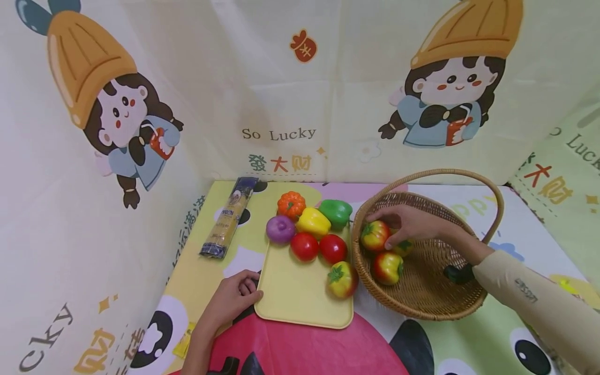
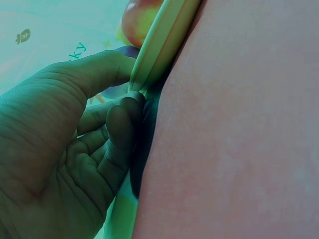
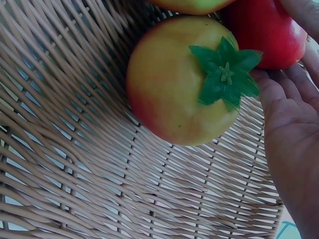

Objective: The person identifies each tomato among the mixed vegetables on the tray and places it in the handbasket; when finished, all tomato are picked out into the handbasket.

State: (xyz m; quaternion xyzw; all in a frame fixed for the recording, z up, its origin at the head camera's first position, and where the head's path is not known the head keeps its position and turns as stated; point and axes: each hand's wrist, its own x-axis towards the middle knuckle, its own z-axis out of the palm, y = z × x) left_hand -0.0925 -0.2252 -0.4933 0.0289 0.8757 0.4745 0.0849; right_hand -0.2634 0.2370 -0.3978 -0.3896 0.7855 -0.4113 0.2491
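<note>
Inside the wicker basket (image 1: 436,302), my right hand (image 1: 407,225) grips a red-and-yellow tomato (image 1: 374,234) near the left wall. Two similar ones lie close by: one in front (image 1: 388,268), and one partly hidden under the hand, its green star-shaped leaf (image 1: 407,245) showing. The right wrist view shows a round tomato (image 3: 174,84) with a green calyx beside the held red one (image 3: 271,37). My left hand (image 1: 234,296) pinches the left rim of the yellow tray (image 1: 300,297), thumb above and fingertips at the underside in the left wrist view.
Two red tomatoes (image 1: 304,246) and a red-and-yellow one (image 1: 342,280) sit on the tray. Behind are a purple onion (image 1: 280,229), yellow pepper (image 1: 313,222), green pepper (image 1: 336,213) and orange pumpkin (image 1: 291,205). A pasta packet (image 1: 229,219) lies left. The basket's handle (image 1: 445,172) arches up.
</note>
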